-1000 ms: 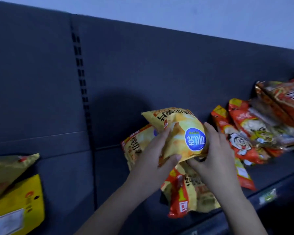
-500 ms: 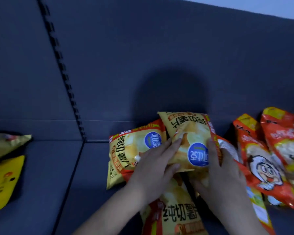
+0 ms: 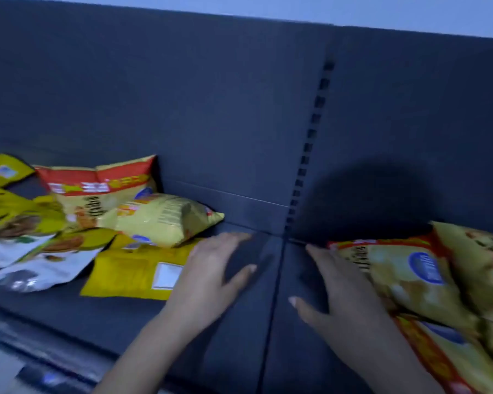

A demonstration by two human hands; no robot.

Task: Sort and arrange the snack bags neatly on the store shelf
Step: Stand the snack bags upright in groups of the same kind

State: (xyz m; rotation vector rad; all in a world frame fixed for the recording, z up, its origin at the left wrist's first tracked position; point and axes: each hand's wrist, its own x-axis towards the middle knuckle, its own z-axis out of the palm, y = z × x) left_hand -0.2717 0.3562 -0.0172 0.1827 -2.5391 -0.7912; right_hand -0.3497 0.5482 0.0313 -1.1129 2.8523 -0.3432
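Nearest you, the front edge of the shelf (image 3: 143, 317) carries a blurred price rail (image 3: 40, 368) at lower left, and both your forearms reach in over it. Your left hand (image 3: 211, 277) is released, fingers straight and spread. It sits over bare shelf just left of the seam (image 3: 276, 294) between two shelf boards, but I cannot tell whether the palm rests on the surface. Its little-finger side is just beside the right corner of a flat yellow pouch (image 3: 125, 268).

Your right hand (image 3: 345, 288) is released too, fingers straight and grasping nothing. Its outer edge lies against the left side of a blue-badge chip bag (image 3: 410, 277), which lies on the shelf right of the seam. A red-bordered bag (image 3: 439, 362) lies partly under that one, nearer you, and another yellow bag (image 3: 481, 251) overlaps it at the far right.

Farther back on the left, a puffy yellow bag (image 3: 165, 220) lies across the pouch's far edge. A red-topped bag (image 3: 97, 180) behind it leans on the back panel (image 3: 211, 109). White-and-yellow bags (image 3: 32, 251) are jumbled at the far left, too blurred to read.

At the back, a slotted upright (image 3: 310, 143) rises from the seam. A dark shadow (image 3: 367, 200) falls on the panel to its right, above the right-hand bags.
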